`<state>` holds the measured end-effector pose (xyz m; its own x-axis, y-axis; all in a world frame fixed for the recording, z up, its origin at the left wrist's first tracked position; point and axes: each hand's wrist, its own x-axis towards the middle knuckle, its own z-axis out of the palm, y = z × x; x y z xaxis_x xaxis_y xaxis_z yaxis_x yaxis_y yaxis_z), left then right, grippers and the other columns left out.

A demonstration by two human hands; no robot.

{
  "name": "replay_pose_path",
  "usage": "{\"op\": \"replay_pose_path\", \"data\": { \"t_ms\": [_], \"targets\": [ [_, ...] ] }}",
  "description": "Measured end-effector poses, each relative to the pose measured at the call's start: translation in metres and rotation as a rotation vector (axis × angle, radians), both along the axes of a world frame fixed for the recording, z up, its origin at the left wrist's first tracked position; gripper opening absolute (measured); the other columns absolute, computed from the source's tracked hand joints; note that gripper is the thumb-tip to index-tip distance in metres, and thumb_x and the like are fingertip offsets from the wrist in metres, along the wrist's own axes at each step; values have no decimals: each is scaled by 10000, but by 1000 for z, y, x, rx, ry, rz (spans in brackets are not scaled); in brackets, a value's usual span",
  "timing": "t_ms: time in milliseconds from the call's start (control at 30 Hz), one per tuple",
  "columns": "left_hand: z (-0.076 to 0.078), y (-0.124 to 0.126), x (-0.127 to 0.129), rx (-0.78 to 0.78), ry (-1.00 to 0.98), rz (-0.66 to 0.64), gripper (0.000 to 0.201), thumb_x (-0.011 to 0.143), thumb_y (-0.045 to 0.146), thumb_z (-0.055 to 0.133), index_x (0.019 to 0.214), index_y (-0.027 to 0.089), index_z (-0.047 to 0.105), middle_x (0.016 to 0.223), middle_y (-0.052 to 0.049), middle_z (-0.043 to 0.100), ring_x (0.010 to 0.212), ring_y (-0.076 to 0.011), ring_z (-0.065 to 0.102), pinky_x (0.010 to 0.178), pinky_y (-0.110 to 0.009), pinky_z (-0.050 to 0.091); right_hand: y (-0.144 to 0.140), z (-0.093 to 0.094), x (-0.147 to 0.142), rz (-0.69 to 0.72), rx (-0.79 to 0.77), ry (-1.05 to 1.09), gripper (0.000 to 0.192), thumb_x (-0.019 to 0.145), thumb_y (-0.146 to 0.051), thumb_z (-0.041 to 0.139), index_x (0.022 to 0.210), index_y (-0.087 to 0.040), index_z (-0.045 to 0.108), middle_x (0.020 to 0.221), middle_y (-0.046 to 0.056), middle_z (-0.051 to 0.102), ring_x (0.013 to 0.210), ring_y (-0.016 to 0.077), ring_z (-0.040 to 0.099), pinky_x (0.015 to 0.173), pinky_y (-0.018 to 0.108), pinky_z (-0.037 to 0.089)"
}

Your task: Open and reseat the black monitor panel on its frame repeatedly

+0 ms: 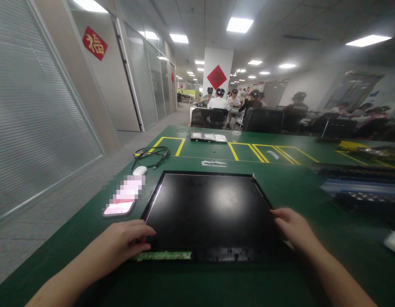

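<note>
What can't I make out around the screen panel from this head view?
- Phone: display and the patch above it pixelated.
- Panel near corners: covered by left hand and right hand.
- Right-side equipment: motion-blurred.
- White item: cut by the right edge.
- Far trays: too small.

On the green table [289, 187], a phone [119, 208] lies near a white mouse [139, 170]; a black cable [151, 154] is behind the mouse.

phone [119, 208] left of panel [210, 211], cable [151, 155] behind

Black glossy screen panel [210, 211] flat on green table, circuit strip exposed.
</note>
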<state>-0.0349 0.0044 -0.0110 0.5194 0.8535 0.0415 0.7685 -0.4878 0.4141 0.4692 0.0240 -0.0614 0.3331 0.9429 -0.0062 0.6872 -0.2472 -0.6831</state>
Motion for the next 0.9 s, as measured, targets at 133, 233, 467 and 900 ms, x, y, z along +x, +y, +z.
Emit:
{"op": "replay_pose_path", "data": {
  "t_ms": [133,233,467,900],
  "targets": [
    [1,0,1,12,10,-13,218,876,315,615,1044,270,747,845,-14,748,694,-175,707,596,-234,526,-1,0,0,1,-26,10,388,725,-272,519,1009,-180,767,1000,103,753,808,229,700,674,332,535],
    [1,-1,1,19,10,-18,218,882,308,610,1049,268,746,860,-17,751,710,-177,711,606,-234,527,-1,2,-2,-5,-28,14,386,722,-278,529,1009,-187,771,997,99,755,777,222,697,636,320,528],
    [0,-2,0,15,4,-31,222,881,270,604,1057,270,739,876,-9,749,716,-164,712,609,-222,521,0,3,-3,-21,-22,18,384,702,-265,538,993,-167,770,985,103,753,797,222,697,662,320,534],
    [-1,-2,0,41,-1,-52,235,884,266,597,1072,268,739,911,-8,758,722,-159,721,610,-213,532,-1,1,-1,-11,-69,28,440,735,-276,517,1097,-151,734,987,115,748,732,215,692,609,317,529]
  ]
}}
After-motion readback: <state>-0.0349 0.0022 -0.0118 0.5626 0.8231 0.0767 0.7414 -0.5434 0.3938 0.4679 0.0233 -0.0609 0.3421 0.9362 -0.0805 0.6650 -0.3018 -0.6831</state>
